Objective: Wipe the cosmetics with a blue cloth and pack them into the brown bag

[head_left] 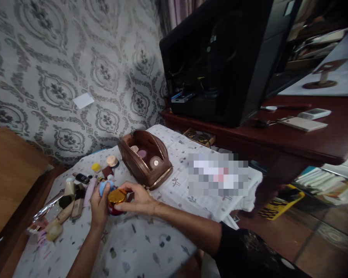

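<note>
My right hand [140, 199] is closed around a small red jar with a gold lid [117, 197], thumb at its near side and fingers at the far side. Close against the jar, my left hand [98, 202] grips a light blue rounded item [106, 187] whose kind I cannot make out. Just beyond both hands stands a brown zip bag [139, 170], its mouth wide open. Inside it lie a round pale compact [156, 162], a pinkish round item [142, 154] and a light piece [134, 149].
Cosmetics lie left of my hands, among them a foundation bottle [78, 204], a pink tube [89, 191], a yellow cap [96, 167] and a cream-topped jar [112, 161]. A patterned cloth [139, 247] covers the table. A black cabinet [208, 69] stands on the dark red desk [307, 143].
</note>
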Demonstrator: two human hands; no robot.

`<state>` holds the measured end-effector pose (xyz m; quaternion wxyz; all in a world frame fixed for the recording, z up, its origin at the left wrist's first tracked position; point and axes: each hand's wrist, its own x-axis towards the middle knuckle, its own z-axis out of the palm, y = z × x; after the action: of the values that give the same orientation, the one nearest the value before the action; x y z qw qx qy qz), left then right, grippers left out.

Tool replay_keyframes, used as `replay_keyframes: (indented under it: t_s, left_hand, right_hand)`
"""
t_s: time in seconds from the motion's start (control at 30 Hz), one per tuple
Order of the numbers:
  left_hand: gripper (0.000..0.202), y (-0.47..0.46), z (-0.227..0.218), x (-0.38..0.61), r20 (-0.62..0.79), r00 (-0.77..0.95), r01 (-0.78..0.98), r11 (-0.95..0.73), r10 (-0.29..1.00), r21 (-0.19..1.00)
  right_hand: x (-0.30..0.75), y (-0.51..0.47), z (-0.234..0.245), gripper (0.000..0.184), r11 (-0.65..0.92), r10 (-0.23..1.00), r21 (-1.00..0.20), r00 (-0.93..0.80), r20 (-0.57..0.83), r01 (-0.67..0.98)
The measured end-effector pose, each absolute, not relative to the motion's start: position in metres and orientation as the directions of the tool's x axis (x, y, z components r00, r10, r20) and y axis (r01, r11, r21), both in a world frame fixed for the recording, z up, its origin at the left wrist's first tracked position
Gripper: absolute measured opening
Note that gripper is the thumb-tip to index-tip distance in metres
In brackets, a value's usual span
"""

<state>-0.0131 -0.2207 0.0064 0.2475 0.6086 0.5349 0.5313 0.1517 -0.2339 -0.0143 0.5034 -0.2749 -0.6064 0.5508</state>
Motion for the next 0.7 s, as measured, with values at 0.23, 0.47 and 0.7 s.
replay_keyframes:
  t_s: [0.23, 0.47, 0.7]
  left_hand:
    - [0.03, -0.209, 0.022, 0.028, 0.726, 0.378, 0.756, -0.645, 0.574, 0.116]
    - [0.051, -0.213, 0.039, 0.07, 0.515, 0.695, 0.708, -0.605, 0.502, -0.365]
    - [0.055, -0.215, 0.034, 0.066, 0.44, 0.664, 0.746, -0.569, 0.604, -0.345]
  right_hand:
    - [0.201, -0.223, 0.053, 0.044, 0.483, 0.848, -0.823, -0.075, 0.525, -0.299]
    - [0.235, -0.152, 0.061, 0.049, 0.486, 0.874, -0.871, 0.042, 0.484, -0.066]
    - [0.24, -0.119, 0.054, 0.046, 0.171, 0.979, -0.828, 0.002, 0.204, 0.533]
